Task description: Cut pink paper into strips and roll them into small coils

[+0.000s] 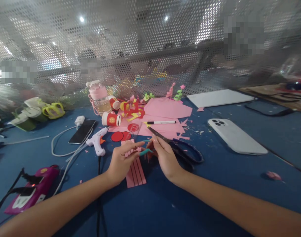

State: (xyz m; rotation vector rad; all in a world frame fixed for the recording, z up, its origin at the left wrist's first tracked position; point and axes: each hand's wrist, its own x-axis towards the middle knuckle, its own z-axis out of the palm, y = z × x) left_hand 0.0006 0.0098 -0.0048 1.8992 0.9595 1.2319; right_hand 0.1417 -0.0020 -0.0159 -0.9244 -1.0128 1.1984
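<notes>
My left hand [120, 163] pinches a narrow curved teal strip [145, 151] between thumb and fingers. From the other side, the fingertips of my right hand [166, 158] close on the strip's far part; a small pink bit near them is too blurred to name. Under my left fingers lies a pink paper piece [135, 172] with dark lengthwise lines. Dark-handled scissors [190, 154] rest just behind my right hand, blades towards the pink sheets. Two red discs [117, 136] lie beyond my left hand, beside a white glue gun [98, 141].
Behind are pink paper sheets [167, 110], a marker [162, 122], a paper cup [111, 119] and a bottle [99, 98]. A white phone [236, 136] lies right; a black phone [82, 131], cables and a purple power strip [35, 191] left. A perforated metal screen [140, 42] stands behind.
</notes>
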